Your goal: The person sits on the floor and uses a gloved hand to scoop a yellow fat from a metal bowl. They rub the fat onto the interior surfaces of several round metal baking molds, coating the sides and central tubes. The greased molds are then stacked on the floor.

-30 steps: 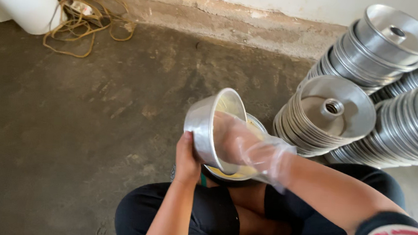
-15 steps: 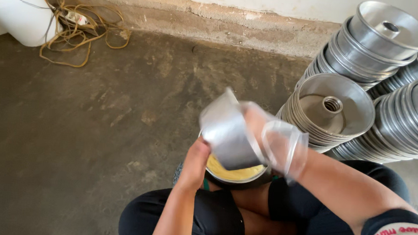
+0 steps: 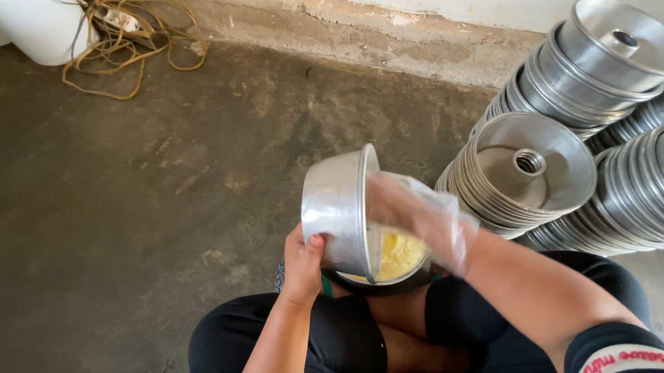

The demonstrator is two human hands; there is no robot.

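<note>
Concrete floor (image 3: 154, 199), left hand (image 3: 302, 265) gripping tilted aluminium cake pan (image 3: 336, 206), plastic-gloved right hand (image 3: 415, 215) inside pan, fingers spread, yellow-filled bowl (image 3: 397, 259) below, stacked tube pans (image 3: 525, 171) right

A bare grey concrete floor (image 3: 154, 199), mottled and scuffed, carries everything. At its far left corner stands a white plastic bucket (image 3: 20, 6), with a tangle of yellowish cord (image 3: 129, 43) lying just beside it against the rough wall base. On the right, leaning stacks of metal ring-shaped baking pans (image 3: 525, 175) rest on the floor, touching one another.
</note>
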